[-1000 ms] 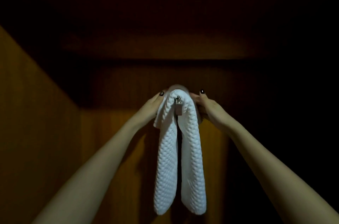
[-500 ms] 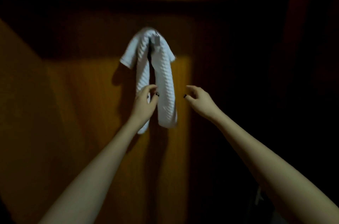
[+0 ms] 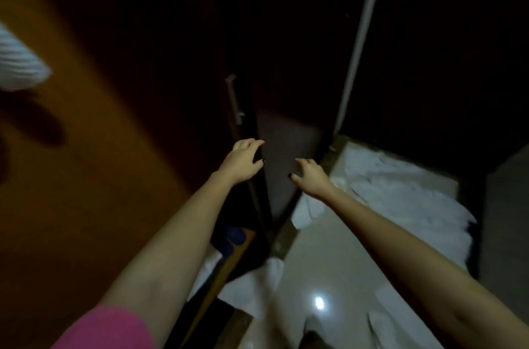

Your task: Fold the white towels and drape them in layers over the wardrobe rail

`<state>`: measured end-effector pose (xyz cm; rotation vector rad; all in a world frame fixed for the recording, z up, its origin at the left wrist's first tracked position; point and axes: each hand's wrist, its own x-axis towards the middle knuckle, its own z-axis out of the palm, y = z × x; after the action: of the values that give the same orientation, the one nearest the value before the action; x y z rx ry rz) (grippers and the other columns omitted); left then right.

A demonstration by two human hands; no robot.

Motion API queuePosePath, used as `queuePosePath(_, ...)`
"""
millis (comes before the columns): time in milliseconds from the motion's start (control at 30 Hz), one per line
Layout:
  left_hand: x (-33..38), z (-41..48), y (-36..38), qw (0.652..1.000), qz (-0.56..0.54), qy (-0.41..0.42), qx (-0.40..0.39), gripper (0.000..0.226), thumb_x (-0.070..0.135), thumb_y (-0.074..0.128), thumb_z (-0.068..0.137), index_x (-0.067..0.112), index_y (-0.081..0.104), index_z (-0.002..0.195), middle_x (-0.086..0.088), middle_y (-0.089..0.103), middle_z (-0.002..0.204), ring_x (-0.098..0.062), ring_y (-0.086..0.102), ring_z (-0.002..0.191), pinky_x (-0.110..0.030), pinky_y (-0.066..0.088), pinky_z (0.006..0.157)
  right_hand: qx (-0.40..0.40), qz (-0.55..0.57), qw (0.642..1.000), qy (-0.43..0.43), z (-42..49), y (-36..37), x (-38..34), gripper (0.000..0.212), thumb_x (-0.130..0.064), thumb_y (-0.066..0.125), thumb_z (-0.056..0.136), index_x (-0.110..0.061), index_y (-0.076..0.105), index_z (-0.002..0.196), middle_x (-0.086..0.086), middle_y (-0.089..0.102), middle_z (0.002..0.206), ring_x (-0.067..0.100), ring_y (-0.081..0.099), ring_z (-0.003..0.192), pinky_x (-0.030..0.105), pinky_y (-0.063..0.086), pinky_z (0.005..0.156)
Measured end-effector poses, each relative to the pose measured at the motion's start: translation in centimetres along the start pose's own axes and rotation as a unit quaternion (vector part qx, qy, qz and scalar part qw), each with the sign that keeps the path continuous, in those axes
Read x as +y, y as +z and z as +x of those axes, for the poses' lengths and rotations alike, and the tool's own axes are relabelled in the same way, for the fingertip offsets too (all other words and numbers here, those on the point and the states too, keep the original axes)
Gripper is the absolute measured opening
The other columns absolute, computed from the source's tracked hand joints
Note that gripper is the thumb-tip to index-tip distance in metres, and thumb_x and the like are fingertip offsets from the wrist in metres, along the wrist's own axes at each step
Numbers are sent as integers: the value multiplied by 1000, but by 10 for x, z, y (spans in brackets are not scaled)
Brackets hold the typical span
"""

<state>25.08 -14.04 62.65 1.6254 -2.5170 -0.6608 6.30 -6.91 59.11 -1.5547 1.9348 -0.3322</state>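
Fingers (image 3: 249, 145) loosely curled, rumpled white towels (image 3: 400, 197)

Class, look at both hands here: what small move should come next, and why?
Probably lower the right hand onto the heap of white towels and grip one. Both it and the left hand are empty, fingers loose, and the right one is just beside the heap.

white towels (image 3: 400, 199), pink sleeve (image 3: 106, 328), orange-brown wardrobe panel (image 3: 94, 148)
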Motion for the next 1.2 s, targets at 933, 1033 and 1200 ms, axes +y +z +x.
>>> queuePosePath(933,205,57,684,867,82,301,-390,55,29,54,97,13,36,147,-13,40,149,-33,32,138,-47,34,110,52,165,853,492,-166,301,608,53,-30,57,96,-6,45,141,17,52,136,33,48,127,37,34,106)
queuePosePath(1033,185,80,769,868,91,300,-386,53,28,53,97,13,37,146,-15,42,146,-33,35,135,-44,36,106,88,172,845,499,-138,357,663,56,-32,59,95,-6,43,142,19,52,137,34,47,128,38,35,106)
queuePosePath(1200,154,109,899,859,104,326,-381,52,27,56,96,15,40,144,-13,42,146,-32,35,134,-41,36,104,143,206,831,497,-98,439,756,53,-26,63,94,-3,48,139,21,52,138,35,47,128,40,35,107)
